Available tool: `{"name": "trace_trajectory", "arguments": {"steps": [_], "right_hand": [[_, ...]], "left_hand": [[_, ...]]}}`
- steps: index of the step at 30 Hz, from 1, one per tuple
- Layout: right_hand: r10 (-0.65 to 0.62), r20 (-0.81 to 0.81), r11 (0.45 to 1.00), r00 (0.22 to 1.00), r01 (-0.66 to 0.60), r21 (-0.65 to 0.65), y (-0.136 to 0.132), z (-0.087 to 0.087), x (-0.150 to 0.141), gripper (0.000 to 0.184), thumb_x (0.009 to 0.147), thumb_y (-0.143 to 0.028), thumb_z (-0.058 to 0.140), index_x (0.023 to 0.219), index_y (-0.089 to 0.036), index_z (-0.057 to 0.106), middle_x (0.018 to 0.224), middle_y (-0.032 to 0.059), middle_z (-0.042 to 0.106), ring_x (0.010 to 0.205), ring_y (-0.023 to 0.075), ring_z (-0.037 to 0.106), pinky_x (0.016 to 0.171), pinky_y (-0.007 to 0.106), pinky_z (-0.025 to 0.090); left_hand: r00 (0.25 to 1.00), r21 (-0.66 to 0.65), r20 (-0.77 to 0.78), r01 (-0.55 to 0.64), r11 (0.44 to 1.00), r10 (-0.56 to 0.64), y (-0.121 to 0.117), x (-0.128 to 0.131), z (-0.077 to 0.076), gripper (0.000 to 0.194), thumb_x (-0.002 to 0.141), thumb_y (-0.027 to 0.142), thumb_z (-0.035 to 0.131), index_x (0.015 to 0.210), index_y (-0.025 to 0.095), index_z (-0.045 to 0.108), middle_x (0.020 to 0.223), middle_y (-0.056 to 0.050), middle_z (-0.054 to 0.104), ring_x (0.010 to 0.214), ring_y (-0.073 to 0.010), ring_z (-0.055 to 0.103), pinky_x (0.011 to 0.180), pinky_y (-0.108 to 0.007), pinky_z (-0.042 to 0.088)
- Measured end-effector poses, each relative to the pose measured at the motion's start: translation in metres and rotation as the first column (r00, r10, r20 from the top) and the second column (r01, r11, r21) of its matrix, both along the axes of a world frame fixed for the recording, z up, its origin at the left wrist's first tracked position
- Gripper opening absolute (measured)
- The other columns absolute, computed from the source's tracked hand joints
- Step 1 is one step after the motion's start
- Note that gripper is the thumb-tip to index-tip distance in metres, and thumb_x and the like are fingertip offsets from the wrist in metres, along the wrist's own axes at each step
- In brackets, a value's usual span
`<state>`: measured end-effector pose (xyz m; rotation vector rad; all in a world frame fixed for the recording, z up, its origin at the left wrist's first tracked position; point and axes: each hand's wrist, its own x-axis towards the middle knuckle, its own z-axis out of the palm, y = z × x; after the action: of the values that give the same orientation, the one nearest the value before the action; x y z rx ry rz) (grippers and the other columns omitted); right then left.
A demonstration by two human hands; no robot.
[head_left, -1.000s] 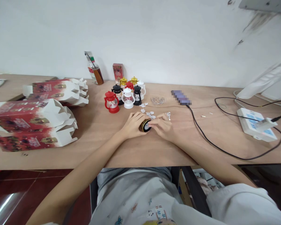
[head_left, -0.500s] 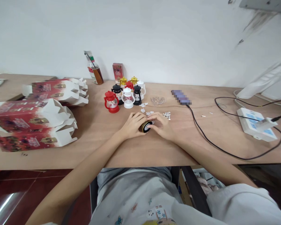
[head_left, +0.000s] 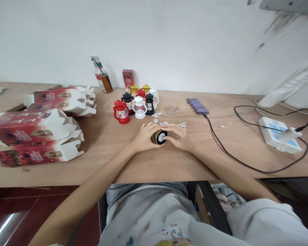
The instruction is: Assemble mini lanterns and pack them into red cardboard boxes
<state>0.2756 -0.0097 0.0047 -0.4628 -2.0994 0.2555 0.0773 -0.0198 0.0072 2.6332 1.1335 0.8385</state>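
My left hand (head_left: 146,137) is closed around a small gold lantern (head_left: 154,137), tilted so that its black base (head_left: 158,140) faces right. A whitish round area (head_left: 161,137) shows in the middle of that base. My right hand (head_left: 179,136) curves over the base end, its index finger along the top rim and its thumb against the base face. Just beyond my hands lie small white plastic pieces (head_left: 164,123) and a cluster of small round pieces (head_left: 182,125). Several mini lanterns in red (head_left: 122,113), white (head_left: 140,108), black (head_left: 149,105) and gold stand behind.
Open printed cartons (head_left: 36,136) are stacked at the left. A bottle (head_left: 104,80) and a small red box (head_left: 128,79) stand near the wall. Small metal-looking parts (head_left: 171,110) lie by a phone (head_left: 198,106), whose black cable (head_left: 228,155) runs to a power strip (head_left: 277,133).
The lantern's base has turned more toward me, showing more of its whitish round middle. My right thumb has shifted slightly to the right on it. The camera view has shifted a little.
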Motion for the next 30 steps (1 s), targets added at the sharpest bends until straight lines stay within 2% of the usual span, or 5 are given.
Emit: {"name": "trace_trajectory", "arguments": {"steps": [3,7,15,24,30], "right_hand": [[-0.019,0.014,0.998,1.000,0.018,0.063,-0.001,-0.002,0.001,0.030,0.086,-0.021,0.059,0.116,-0.021,0.058,0.113,0.0107,0.066,0.108,0.0198,0.061,0.094,0.039,0.052],[-0.074,0.026,0.995,0.997,0.072,0.070,-0.001,-0.008,0.001,0.031,0.088,-0.023,0.056,0.119,-0.023,0.056,0.107,0.0087,0.067,0.101,0.0194,0.064,0.086,0.036,0.056],[-0.121,-0.096,0.974,0.988,0.099,-0.205,0.004,-0.018,0.001,0.031,0.089,-0.032,0.054,0.119,-0.024,0.055,0.111,0.0081,0.061,0.098,0.0182,0.063,0.081,0.034,0.060],[-0.135,-0.155,0.962,0.979,0.092,-0.258,0.006,-0.020,0.001,0.029,0.088,-0.033,0.055,0.116,-0.026,0.056,0.109,0.0071,0.060,0.102,0.0195,0.061,0.081,0.035,0.059],[-0.116,-0.157,0.954,0.981,0.066,-0.293,0.002,-0.016,0.001,0.028,0.088,-0.033,0.055,0.115,-0.025,0.056,0.109,0.0072,0.061,0.099,0.0184,0.063,0.081,0.034,0.058]], "left_hand": [[0.998,-0.010,0.060,0.008,1.000,-0.007,0.000,0.000,-0.001,0.051,0.071,0.043,0.067,0.114,0.022,0.048,0.115,-0.008,0.059,0.110,-0.0253,0.053,0.091,-0.038,0.037],[0.975,-0.013,0.221,0.019,1.000,-0.016,0.003,-0.003,-0.002,0.069,0.063,0.044,0.075,0.117,0.020,0.041,0.118,-0.010,0.054,0.110,-0.0250,0.053,0.093,-0.037,0.040],[0.974,-0.055,0.175,-0.134,0.989,0.142,0.007,-0.010,0.004,0.078,0.059,0.051,0.078,0.121,0.023,0.040,0.129,-0.010,0.050,0.120,-0.0294,0.046,0.098,-0.044,0.033],[0.977,-0.108,0.063,-0.198,0.974,0.206,0.011,-0.014,0.003,0.054,0.073,0.041,0.067,0.119,0.022,0.045,0.127,-0.009,0.053,0.119,-0.0285,0.047,0.092,-0.043,0.036],[0.974,-0.090,0.062,-0.210,0.973,0.216,0.010,-0.015,0.003,0.046,0.074,0.031,0.064,0.116,0.022,0.048,0.122,-0.008,0.057,0.113,-0.0274,0.051,0.086,-0.039,0.039]]}}
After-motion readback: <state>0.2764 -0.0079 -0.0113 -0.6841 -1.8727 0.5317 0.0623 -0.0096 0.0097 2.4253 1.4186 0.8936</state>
